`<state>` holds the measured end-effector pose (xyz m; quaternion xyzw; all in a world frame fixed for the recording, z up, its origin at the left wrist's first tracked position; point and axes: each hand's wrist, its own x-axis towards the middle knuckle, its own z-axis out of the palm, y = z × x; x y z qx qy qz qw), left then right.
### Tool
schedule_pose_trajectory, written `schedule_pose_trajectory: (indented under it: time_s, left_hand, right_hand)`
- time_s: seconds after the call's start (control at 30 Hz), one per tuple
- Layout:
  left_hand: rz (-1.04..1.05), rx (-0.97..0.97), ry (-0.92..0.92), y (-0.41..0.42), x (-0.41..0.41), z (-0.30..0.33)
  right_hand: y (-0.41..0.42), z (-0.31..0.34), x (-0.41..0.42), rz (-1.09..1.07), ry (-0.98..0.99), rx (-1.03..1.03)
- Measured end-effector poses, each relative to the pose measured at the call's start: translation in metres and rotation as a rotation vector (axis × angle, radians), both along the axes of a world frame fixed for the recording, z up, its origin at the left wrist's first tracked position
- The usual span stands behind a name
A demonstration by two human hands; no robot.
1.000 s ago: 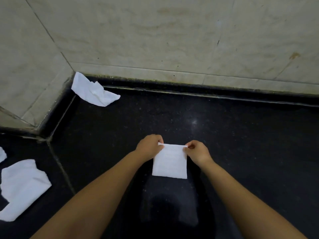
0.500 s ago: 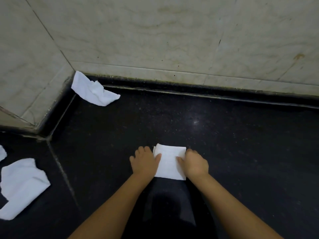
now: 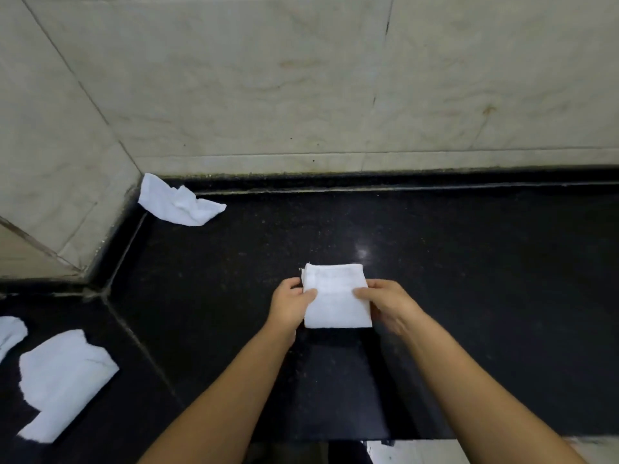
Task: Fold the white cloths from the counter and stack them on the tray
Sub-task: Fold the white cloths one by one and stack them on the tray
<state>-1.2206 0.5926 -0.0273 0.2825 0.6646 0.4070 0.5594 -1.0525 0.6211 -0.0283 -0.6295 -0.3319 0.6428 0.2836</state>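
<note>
A small folded white cloth (image 3: 336, 298) sits at the middle of the black counter (image 3: 469, 279), just in front of me. My left hand (image 3: 290, 304) grips its left edge, thumb on top. My right hand (image 3: 388, 304) grips its right edge the same way. A crumpled white cloth (image 3: 179, 205) lies in the back left corner against the wall. Another loose white cloth (image 3: 62, 380) lies at the lower left, and the edge of a third (image 3: 10, 333) shows at the left border. No tray is in view.
Pale marble wall tiles (image 3: 301, 78) rise behind the counter and along the left corner. The counter's front edge (image 3: 335, 440) runs near the bottom of the view, with a light floor tile (image 3: 418, 452) below it.
Both hands lay flat pressing on the cloth half a second ago; now they grip its two side edges. A second ago they pinched its top corners.
</note>
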Motion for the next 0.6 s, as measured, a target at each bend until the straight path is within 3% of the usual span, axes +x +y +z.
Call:
schedule_pose_trajectory:
  time_s: [0.1,0.33,0.6]
  left_hand:
    - [-0.175,-0.004,-0.086,-0.017,0.010,0.013]
    - [-0.399,-0.046,-0.132,-0.060,0.077,0.026]
    - [-0.760,-0.019,-0.117,-0.106,0.251,0.038]
  right_hand:
    - [-0.037,0.016,0.019,-0.147,0.156,0.005]
    - [-0.124,0.025,0.090,-0.417,0.158,0.083]
    - [-0.235,0.032,0.242,-0.724,0.130,0.167]
